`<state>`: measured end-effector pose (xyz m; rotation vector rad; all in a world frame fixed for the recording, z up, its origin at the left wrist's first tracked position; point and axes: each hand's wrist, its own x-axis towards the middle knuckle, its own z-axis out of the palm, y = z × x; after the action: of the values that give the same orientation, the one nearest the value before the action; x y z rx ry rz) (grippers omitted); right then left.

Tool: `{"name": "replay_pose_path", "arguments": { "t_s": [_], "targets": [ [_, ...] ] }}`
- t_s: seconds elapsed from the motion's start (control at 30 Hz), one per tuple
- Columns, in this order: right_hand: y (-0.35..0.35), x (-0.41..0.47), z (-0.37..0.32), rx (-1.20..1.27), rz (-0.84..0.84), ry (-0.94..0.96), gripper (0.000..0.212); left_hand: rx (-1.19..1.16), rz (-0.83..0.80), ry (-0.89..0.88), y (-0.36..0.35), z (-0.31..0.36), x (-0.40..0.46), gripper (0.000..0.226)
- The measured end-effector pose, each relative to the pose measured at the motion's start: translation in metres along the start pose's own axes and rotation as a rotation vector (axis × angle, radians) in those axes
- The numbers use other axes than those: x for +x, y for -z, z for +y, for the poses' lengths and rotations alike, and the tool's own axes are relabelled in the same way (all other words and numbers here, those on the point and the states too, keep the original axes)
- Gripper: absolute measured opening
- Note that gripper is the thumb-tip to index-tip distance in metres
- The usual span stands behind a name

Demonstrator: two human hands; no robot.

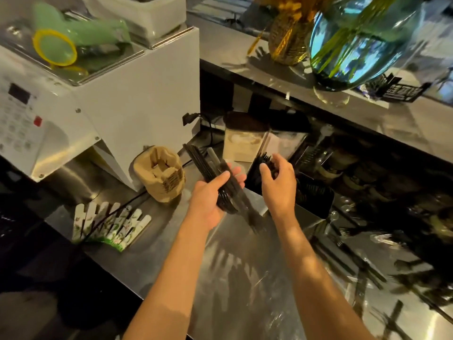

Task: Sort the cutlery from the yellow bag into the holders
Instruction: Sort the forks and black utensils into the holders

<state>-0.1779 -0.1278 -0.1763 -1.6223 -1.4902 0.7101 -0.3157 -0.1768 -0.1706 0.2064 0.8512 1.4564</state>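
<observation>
Over the steel counter's back edge, both my hands full of black cutlery.
Left hand (210, 192) grips a bundle of black cutlery (215, 177) mid-air; right hand (279, 182) pinches a smaller bunch over the black holder (316, 200) by the rear edge. Risk: loose grip, pcs could slide out & scatter among the strays at the right edge. Motion blur, so can't tell forks vs knives; yellow bag not visible.

No legible txt; machine panel (17, 114) w/ display and buttons too blurred.
</observation>
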Motion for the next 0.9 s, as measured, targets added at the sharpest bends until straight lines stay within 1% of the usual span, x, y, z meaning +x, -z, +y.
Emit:
{"name": "replay_pose_path", "arguments": {
  "t_s": [0.03, 0.07, 0.1, 0.17, 0.2, 0.23, 0.27, 0.3, 0.37, 0.47, 0.6, 0.7, 0.77, 0.8, 0.83, 0.9],
  "targets": [
    [0.002, -0.004, -0.006, 0.053, -0.009, -0.023, 0.036, -0.011, -0.009, -0.005, -0.004, 0.001, 0.001, 0.022],
    [0.005, -0.007, -0.009, 0.131, -0.063, -0.079, 0.028, -0.031, -0.012, -0.003, -0.009, 0.003, 0.002, 0.022],
    [0.009, -0.009, -0.013, 0.232, -0.169, -0.163, 0.027, -0.054, -0.008, -0.001, -0.014, 0.004, 0.003, 0.021],
    [0.021, -0.016, -0.019, 0.403, -0.414, -0.351, 0.041, -0.088, 0.005, -0.011, -0.023, 0.006, 0.005, 0.022],
    [0.029, -0.020, -0.022, 0.450, -0.512, -0.409, 0.045, -0.094, 0.011, -0.019, -0.026, 0.006, 0.007, 0.022],
    [0.038, -0.025, -0.024, 0.466, -0.579, -0.427, 0.043, -0.097, 0.020, -0.022, -0.029, 0.005, 0.009, 0.022],
    [0.045, -0.028, -0.025, 0.458, -0.606, -0.410, 0.039, -0.101, 0.030, -0.021, -0.032, 0.004, 0.010, 0.022],
    [0.052, -0.032, -0.027, 0.459, -0.592, -0.383, 0.031, -0.101, 0.035, -0.020, -0.035, 0.002, 0.011, 0.022],
    [0.061, -0.035, -0.025, 0.441, -0.460, -0.341, 0.017, -0.081, 0.037, -0.018, -0.041, -0.004, 0.011, 0.021],
    [0.073, -0.037, -0.016, 0.377, -0.298, -0.295, 0.018, -0.041, 0.041, -0.005, -0.048, -0.015, 0.007, 0.017],
    [0.096, -0.045, -0.011, 0.373, -0.194, -0.339, 0.013, -0.050, 0.011, 0.055, -0.061, -0.023, -0.001, 0.021],
    [0.109, -0.051, -0.006, 0.403, -0.164, -0.387, 0.017, -0.011, -0.041, 0.082, -0.073, -0.028, -0.009, 0.026],
    [0.117, -0.056, -0.003, 0.532, -0.170, -0.440, 0.018, 0.014, -0.051, 0.081, -0.079, -0.032, -0.013, 0.031],
    [0.121, -0.058, -0.002, 0.593, -0.170, -0.470, 0.015, 0.019, -0.049, 0.080, -0.080, -0.034, -0.015, 0.032],
    [0.126, -0.059, -0.001, 0.634, -0.170, -0.490, 0.012, 0.028, -0.046, 0.077, -0.081, -0.037, -0.016, 0.033],
    [0.133, -0.060, 0.001, 0.696, -0.148, -0.509, 0.013, 0.056, -0.029, 0.064, -0.081, -0.040, -0.019, 0.032]
  ]
}}
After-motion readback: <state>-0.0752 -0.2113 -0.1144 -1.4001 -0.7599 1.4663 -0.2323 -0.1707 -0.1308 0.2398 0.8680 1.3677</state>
